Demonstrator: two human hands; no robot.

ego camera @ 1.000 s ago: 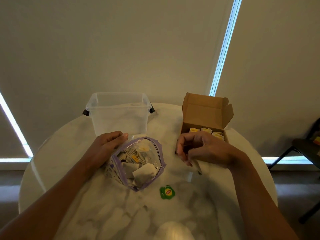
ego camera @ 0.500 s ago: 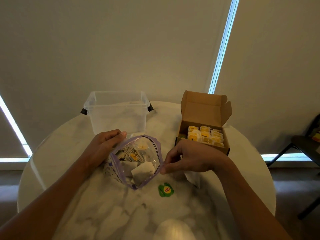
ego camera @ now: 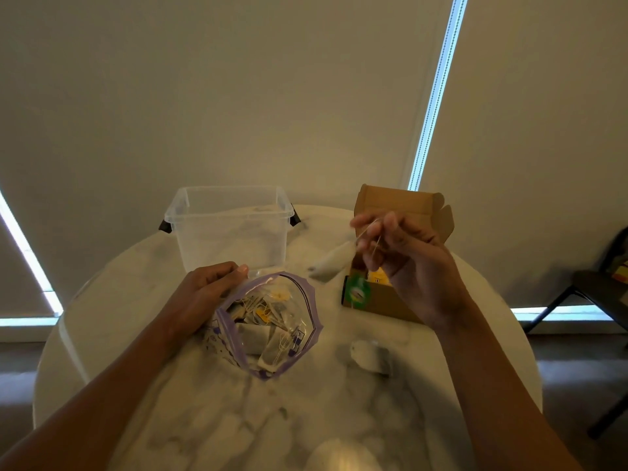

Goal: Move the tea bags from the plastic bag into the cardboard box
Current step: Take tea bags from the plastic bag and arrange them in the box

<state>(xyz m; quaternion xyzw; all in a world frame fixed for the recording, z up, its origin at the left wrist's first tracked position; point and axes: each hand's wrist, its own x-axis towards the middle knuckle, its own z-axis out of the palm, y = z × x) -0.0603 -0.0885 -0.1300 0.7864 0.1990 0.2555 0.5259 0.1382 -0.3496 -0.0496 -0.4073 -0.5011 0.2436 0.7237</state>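
My left hand (ego camera: 207, 294) grips the left rim of the open zip plastic bag (ego camera: 307, 300), which lies on the marble table with several tea bags (ego camera: 261, 331) inside. My right hand (ego camera: 407, 260) is raised in front of the open cardboard box (ego camera: 377, 302) and pinches a tea bag's string. The white tea bag (ego camera: 331, 263) swings blurred to the left of that hand. Its green tag (ego camera: 358, 290) dangles before the box's front wall. Yellow tags (ego camera: 377, 276) show inside the box; my hand hides most of the inside.
An empty clear plastic tub (ego camera: 231, 232) stands behind the bag. A pale blurred shape (ego camera: 368, 355) lies on the round table (ego camera: 306, 402) right of the bag; tea bag or reflection, I cannot tell. A dark chair (ego camera: 601, 290) stands off the table's right edge.
My right hand has risen from the table beside the bag's mouth up to the box, lifting a tea bag by its string. The green tag left the tabletop. My left hand stayed put.
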